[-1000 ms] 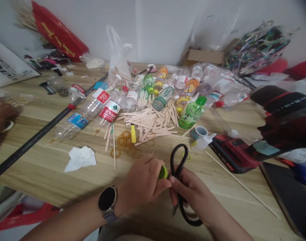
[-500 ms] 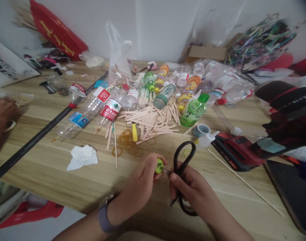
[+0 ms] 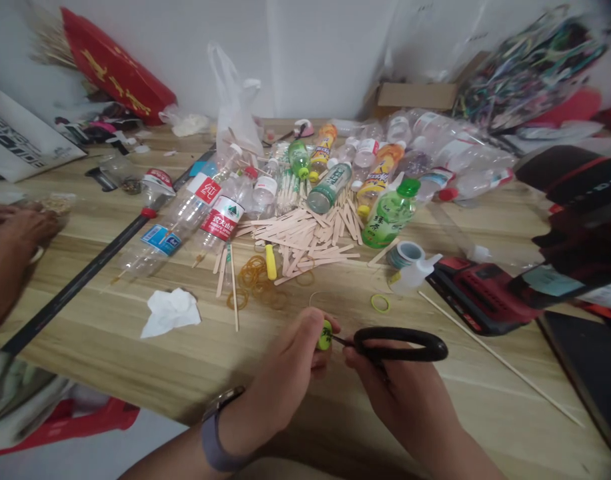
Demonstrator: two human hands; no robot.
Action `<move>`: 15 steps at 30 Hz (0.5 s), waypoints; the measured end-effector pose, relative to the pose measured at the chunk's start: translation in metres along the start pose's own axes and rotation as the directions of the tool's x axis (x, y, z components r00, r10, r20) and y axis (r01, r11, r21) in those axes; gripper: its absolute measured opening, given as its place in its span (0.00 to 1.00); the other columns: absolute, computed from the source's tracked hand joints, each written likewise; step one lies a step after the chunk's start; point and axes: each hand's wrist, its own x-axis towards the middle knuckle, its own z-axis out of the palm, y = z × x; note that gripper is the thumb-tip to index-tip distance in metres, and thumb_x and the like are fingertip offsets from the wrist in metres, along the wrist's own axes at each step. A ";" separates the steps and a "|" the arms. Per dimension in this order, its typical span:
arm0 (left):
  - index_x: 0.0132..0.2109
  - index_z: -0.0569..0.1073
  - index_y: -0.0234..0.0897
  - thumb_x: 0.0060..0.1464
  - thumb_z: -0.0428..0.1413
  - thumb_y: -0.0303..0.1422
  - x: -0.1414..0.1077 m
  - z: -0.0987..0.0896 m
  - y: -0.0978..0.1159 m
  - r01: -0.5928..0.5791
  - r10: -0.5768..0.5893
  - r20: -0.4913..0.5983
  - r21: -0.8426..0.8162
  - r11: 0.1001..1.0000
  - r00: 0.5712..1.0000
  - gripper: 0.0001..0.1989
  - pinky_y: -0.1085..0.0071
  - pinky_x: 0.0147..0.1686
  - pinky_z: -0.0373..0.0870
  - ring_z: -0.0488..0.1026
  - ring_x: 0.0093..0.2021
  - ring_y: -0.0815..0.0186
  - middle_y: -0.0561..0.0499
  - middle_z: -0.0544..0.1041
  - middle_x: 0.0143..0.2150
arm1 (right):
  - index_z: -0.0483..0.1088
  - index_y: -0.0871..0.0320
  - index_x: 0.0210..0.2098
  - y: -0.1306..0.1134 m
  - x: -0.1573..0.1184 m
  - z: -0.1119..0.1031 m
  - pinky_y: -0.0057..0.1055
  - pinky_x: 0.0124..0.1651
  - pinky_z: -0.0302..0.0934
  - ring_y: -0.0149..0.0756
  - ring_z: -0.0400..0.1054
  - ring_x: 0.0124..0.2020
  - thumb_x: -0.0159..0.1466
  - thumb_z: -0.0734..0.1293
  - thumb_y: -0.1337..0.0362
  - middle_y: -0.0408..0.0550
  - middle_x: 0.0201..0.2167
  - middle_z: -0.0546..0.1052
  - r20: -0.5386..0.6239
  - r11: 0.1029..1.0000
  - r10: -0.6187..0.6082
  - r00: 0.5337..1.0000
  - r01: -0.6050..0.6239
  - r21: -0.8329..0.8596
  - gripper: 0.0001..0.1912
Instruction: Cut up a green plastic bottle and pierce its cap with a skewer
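Note:
Between the fingers of my left hand (image 3: 298,357) is a small yellow-green bottle cap (image 3: 324,335) with dark print, its face turned to the right. My right hand (image 3: 403,380) grips a pair of black-handled scissors (image 3: 400,343). One handle loop sticks out to the right above the hand, and the other is hidden by it. The narrow metal tip of the scissors meets the face of the cap; how deep it goes I cannot see. A thin yellow-green ring (image 3: 380,303) lies on the table just beyond my right hand.
Flat wooden sticks (image 3: 305,240), rubber bands (image 3: 255,277) and a yellow-handled tool (image 3: 270,261) lie ahead. Plastic bottles (image 3: 390,213) crowd behind. A red-black power tool (image 3: 480,293) and thin stick (image 3: 500,357) are right; crumpled tissue (image 3: 170,312) and another person's hands (image 3: 23,227) left.
My right hand has rolled over, swinging the scissors' handles from upright to nearly level. The tip stays at the cap. The other person's hands have shifted right in view.

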 end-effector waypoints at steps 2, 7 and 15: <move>0.37 0.67 0.40 0.62 0.47 0.52 0.001 -0.001 -0.001 -0.012 0.013 -0.019 0.062 0.998 1.000 0.20 0.72 0.24 0.50 0.50 0.23 0.70 0.62 0.53 0.22 | 0.72 0.56 0.32 0.000 -0.001 -0.001 0.26 0.23 0.63 0.32 0.73 0.21 0.78 0.52 0.60 0.43 0.22 0.76 0.021 1.000 -0.013 1.000 0.013 0.023 0.24; 0.33 0.66 0.40 0.64 0.46 0.49 0.001 -0.004 0.001 -0.134 0.170 -0.068 0.363 0.922 0.983 0.19 0.70 0.27 0.57 0.60 0.27 0.67 0.58 0.61 0.25 | 0.71 0.58 0.36 0.005 -0.005 -0.006 0.27 0.26 0.61 0.32 0.70 0.24 0.76 0.54 0.67 0.43 0.24 0.76 0.052 0.988 -0.147 0.988 0.143 0.064 0.17; 0.36 0.69 0.39 0.67 0.42 0.31 -0.005 -0.012 -0.003 -0.495 0.724 0.246 0.855 0.151 0.645 0.13 0.66 0.31 0.62 0.71 0.30 0.62 0.50 0.75 0.28 | 0.67 0.54 0.26 -0.004 -0.006 -0.003 0.27 0.26 0.60 0.33 0.69 0.22 0.71 0.58 0.64 0.43 0.21 0.75 0.386 0.828 0.169 0.907 -0.344 0.444 0.16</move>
